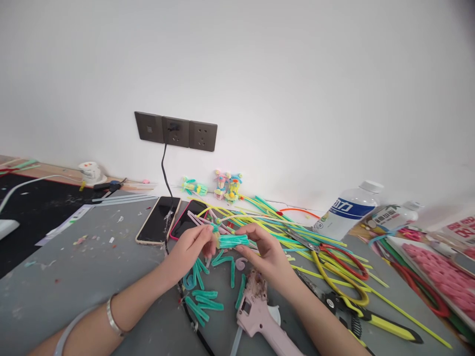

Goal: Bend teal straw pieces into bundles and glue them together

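Observation:
Between my two hands is a small teal figure of pipe cleaners, held just above the grey mat. My left hand pinches its left end, where some yellow shows. The fingers of my right hand close round its right end. Cut teal pipe cleaner pieces, some bent, lie on the mat below my left hand. A pale pink glue gun rests under my right wrist, its nozzle end stained. Beside it is a lilac coil.
Long yellow and teal pipe cleaners spread behind my hands. Scissors and pliers lie right, near a bottle. Two phones, one pale-edged, lie behind my left hand. Finished figures lean against the wall. A black cord crosses the mat.

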The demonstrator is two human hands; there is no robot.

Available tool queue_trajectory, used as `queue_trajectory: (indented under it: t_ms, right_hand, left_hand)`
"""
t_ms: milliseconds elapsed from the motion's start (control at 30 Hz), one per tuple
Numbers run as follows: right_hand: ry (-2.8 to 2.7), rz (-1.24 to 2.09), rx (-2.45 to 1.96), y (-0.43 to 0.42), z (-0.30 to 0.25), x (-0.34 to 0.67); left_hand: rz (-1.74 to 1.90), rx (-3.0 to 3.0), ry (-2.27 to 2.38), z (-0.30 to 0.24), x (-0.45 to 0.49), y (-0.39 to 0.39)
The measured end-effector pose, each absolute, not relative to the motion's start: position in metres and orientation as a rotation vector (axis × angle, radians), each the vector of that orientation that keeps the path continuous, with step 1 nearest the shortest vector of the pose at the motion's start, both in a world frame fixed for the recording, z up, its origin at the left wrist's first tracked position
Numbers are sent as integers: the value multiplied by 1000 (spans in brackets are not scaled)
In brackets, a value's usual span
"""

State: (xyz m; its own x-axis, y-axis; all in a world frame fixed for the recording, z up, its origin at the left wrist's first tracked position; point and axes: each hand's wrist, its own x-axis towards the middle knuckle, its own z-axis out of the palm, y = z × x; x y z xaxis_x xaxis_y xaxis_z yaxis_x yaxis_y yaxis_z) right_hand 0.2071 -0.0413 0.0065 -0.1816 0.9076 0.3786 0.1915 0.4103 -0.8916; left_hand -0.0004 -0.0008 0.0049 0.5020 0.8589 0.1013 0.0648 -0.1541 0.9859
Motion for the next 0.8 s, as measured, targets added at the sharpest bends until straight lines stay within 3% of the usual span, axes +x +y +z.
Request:
queue_trajectory:
  t_ms: [800]
  right_hand:
    - [-1737,803,-1043,-46,8,204]
  left_hand:
    - [812,1700,651,3,-2,-7]
